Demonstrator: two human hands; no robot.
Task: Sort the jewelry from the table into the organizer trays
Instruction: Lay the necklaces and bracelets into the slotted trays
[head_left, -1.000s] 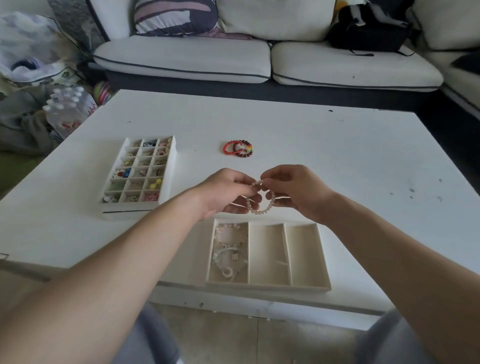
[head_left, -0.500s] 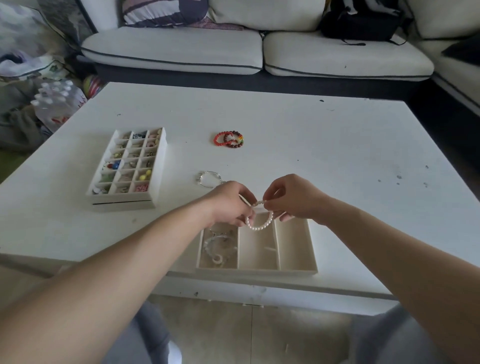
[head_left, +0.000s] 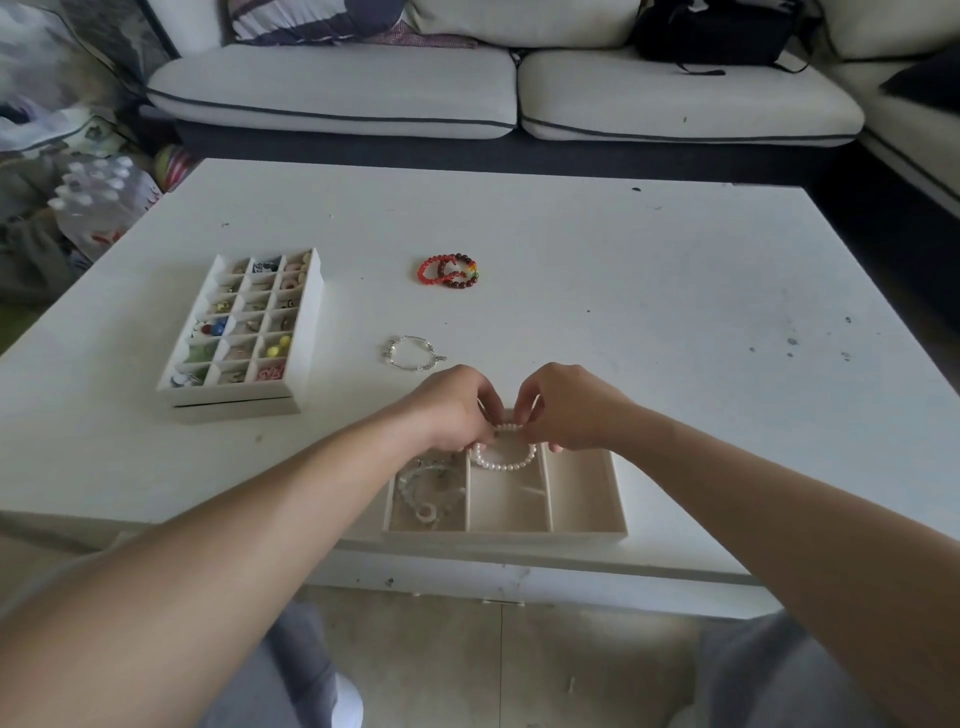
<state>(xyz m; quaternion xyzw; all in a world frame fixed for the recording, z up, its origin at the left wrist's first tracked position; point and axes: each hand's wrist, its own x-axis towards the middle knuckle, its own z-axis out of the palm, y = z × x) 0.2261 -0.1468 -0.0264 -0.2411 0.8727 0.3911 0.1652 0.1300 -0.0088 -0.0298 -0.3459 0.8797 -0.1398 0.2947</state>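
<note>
Left hand (head_left: 457, 410) and right hand (head_left: 566, 408) both pinch the pearls (head_left: 504, 463), now dropped down over the tray (head_left: 582, 493) middle slot, lower centre of frame. Looks about ready to let go.

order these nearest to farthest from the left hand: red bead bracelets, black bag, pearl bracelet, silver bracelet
1. pearl bracelet: pinched in the left hand
2. silver bracelet: just beyond it
3. red bead bracelets: farther back, centre
4. black bag: on the sofa, back right
</note>
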